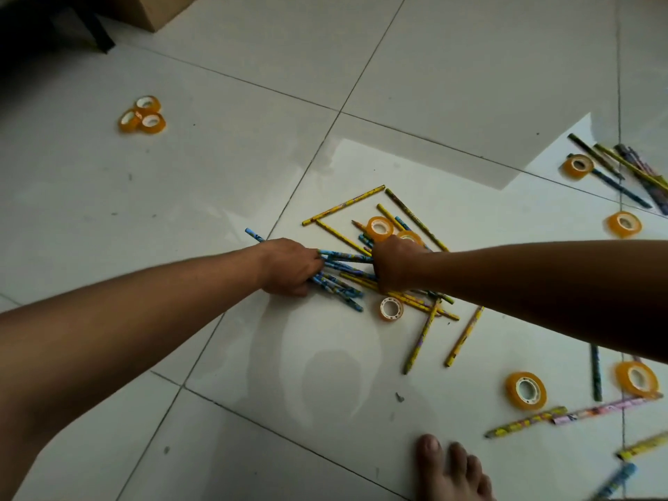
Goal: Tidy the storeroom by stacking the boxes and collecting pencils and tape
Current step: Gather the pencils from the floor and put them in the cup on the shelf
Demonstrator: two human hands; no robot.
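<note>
Bare foot [453,468] nearest, at near edge. Left hand [289,267] grips bundle of blue pencils [336,280], gathering them. Right hand [394,265] curled on yellow pencils [408,296] beside it. Tape rolls [143,115] grouped far left, collected apart.

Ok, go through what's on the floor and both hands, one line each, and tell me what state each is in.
Left hand: gripping a bundle of blue pencils.
Right hand: fingers curled, gathering yellow pencils.
Three tape rolls: grouped together, far left.
White-core tape roll: lying flat, loose.
Cardboard box: on floor, mostly out of view.
</note>
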